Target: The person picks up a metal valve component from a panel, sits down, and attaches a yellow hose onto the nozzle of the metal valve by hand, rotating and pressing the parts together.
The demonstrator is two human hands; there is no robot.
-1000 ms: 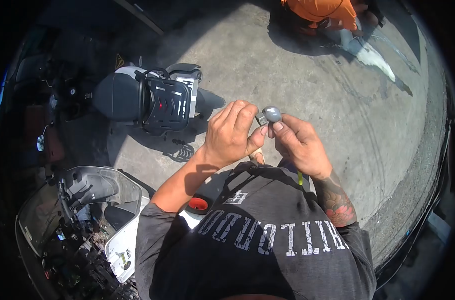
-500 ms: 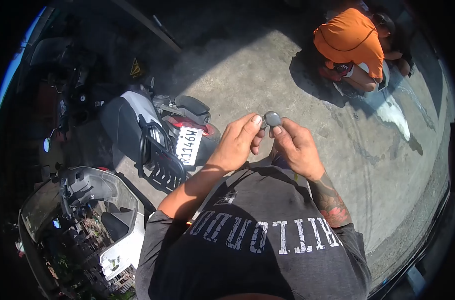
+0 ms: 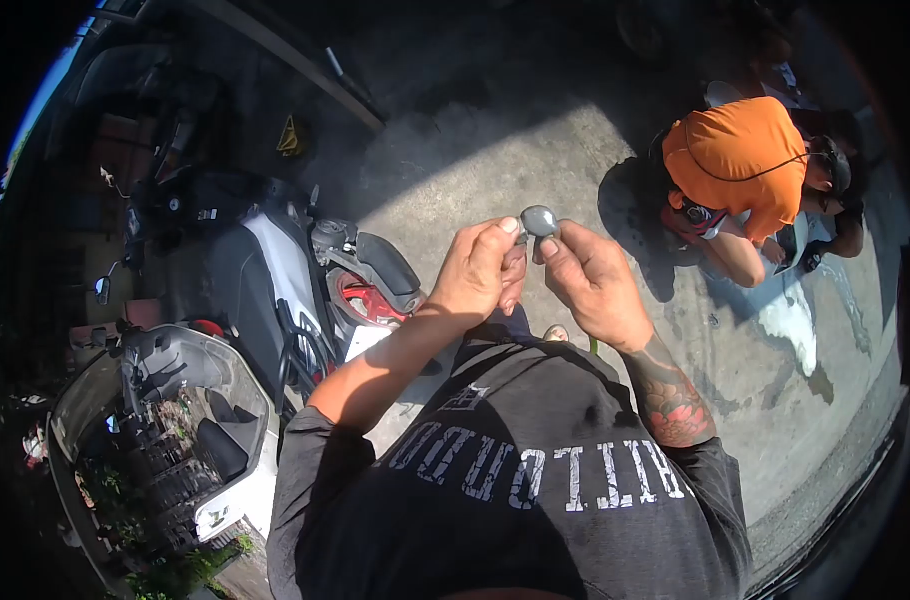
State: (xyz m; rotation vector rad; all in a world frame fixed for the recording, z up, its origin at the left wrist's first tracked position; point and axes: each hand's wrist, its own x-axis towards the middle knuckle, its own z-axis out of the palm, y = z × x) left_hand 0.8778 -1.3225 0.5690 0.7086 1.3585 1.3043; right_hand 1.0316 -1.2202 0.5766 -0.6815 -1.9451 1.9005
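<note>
A small rounded grey piece [image 3: 539, 220] with a shiny, smooth face is held up between my two hands in front of my chest. I cannot make out its exact kind. My left hand [image 3: 480, 268] pinches a small part at its left side between thumb and curled fingers. On the other side my right hand [image 3: 597, 280] grips its lower right edge with thumb and forefinger. The undersides of the fingers are hidden. Below the hands is my dark grey shirt [image 3: 535, 470] with white lettering.
To the left stands a motorcycle [image 3: 240, 265] with a red tail light. A white and grey vehicle fairing [image 3: 265, 420] is at lower left. On the right a person in an orange shirt [image 3: 735, 155] crouches on the concrete floor [image 3: 475, 180], by a white wet patch [image 3: 790, 325].
The view has shifted, so the motorcycle and the crouching person sit lower in the frame. The grey piece has tilted slightly and now catches bright light; both hands keep their pinch.
</note>
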